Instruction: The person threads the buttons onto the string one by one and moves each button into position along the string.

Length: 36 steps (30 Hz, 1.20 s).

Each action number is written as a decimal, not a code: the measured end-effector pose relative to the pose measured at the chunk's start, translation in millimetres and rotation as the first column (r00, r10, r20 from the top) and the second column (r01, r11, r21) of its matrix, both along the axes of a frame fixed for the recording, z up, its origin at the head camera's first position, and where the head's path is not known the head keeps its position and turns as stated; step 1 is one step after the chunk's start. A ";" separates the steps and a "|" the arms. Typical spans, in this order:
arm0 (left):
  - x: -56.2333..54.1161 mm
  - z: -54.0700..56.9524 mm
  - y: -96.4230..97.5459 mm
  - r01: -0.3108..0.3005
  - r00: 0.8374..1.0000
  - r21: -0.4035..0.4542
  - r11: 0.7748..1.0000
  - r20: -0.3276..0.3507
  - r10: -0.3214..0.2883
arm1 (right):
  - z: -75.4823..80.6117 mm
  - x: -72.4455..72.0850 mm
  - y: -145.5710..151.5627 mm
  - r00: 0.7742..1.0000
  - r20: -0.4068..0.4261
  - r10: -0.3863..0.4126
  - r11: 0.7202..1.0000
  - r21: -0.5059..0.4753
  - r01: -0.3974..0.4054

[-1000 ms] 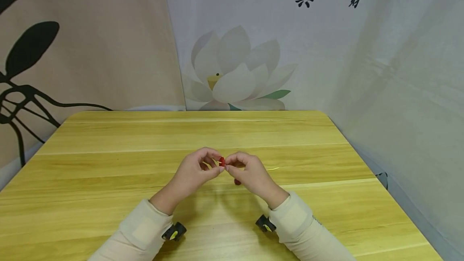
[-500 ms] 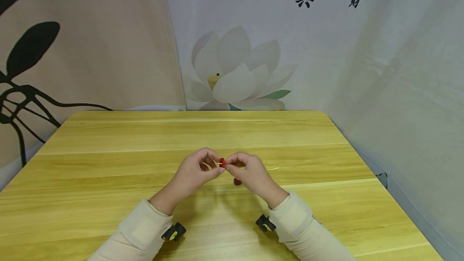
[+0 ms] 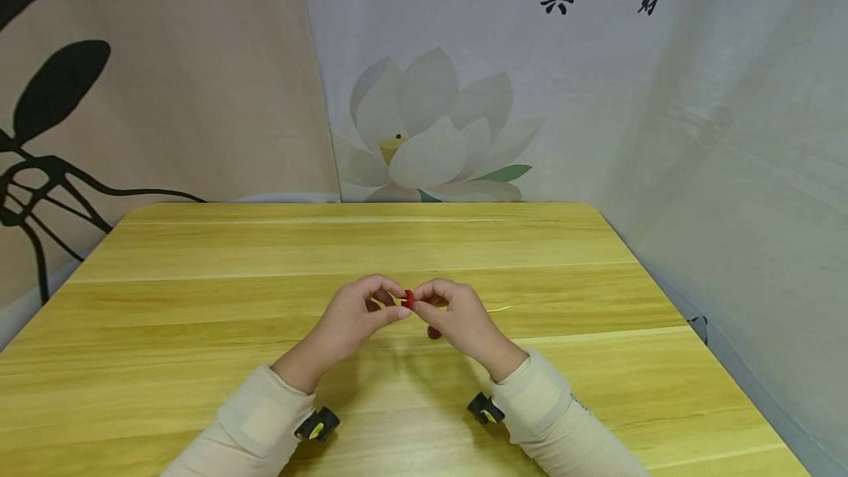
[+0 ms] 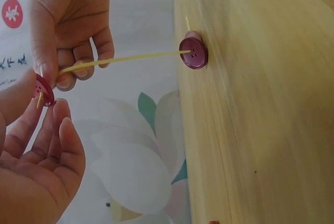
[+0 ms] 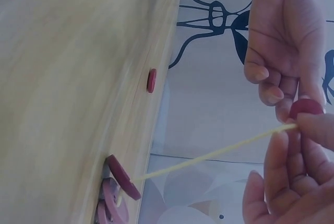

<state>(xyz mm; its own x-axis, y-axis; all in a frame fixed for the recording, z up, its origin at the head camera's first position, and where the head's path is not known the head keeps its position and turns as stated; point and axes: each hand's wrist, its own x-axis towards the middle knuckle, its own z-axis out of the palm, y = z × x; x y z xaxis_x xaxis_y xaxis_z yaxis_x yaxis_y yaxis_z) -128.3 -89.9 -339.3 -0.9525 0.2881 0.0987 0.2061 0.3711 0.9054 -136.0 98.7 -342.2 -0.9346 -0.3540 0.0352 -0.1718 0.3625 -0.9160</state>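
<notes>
Above the table, my left hand pinches a red four-hole button between thumb and fingertips. My right hand meets it from the other side, thumb and finger pinching a yellow cord right behind the button. In the left wrist view a short bit of cord shows at the button's near face, by the left fingers. From the right fingertips the cord runs down to several dark red buttons gathered on it on the table. The head view shows part of them, with the right hand covering the rest.
Another red button stands apart on the wooden table. A yellow cord end lies on the table past the right hand. Printed cloth hangs behind and to the right of the table.
The pinched button and my left fingertips have shifted slightly to the right and toward me. My right hand has hardly moved.
</notes>
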 end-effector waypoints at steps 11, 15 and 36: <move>-0.2 -1.6 -0.2 0.009 0.999 0.017 1.000 -0.044 -0.008 | -1.5 -0.6 0.1 1.000 -0.011 0.001 1.000 -0.012 -0.001; 0.2 -0.7 0.4 -0.009 0.999 0.002 1.000 -0.052 0.009 | -1.5 -0.8 -0.6 1.000 -0.024 -0.005 1.000 -0.007 0.004; 1.8 3.5 1.5 -0.059 0.998 -0.004 0.998 -0.032 0.059 | -1.9 -0.5 -2.0 0.999 -0.035 0.021 1.000 -0.005 -0.021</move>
<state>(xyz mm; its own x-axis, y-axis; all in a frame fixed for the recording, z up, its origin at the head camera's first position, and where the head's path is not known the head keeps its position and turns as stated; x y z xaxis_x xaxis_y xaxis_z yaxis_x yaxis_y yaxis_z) -126.5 -88.4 -335.8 -0.9643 0.2320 0.1281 0.2125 0.3884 0.8967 -136.5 96.7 -344.1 -0.9251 -0.3733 0.0695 -0.2111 0.3535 -0.9113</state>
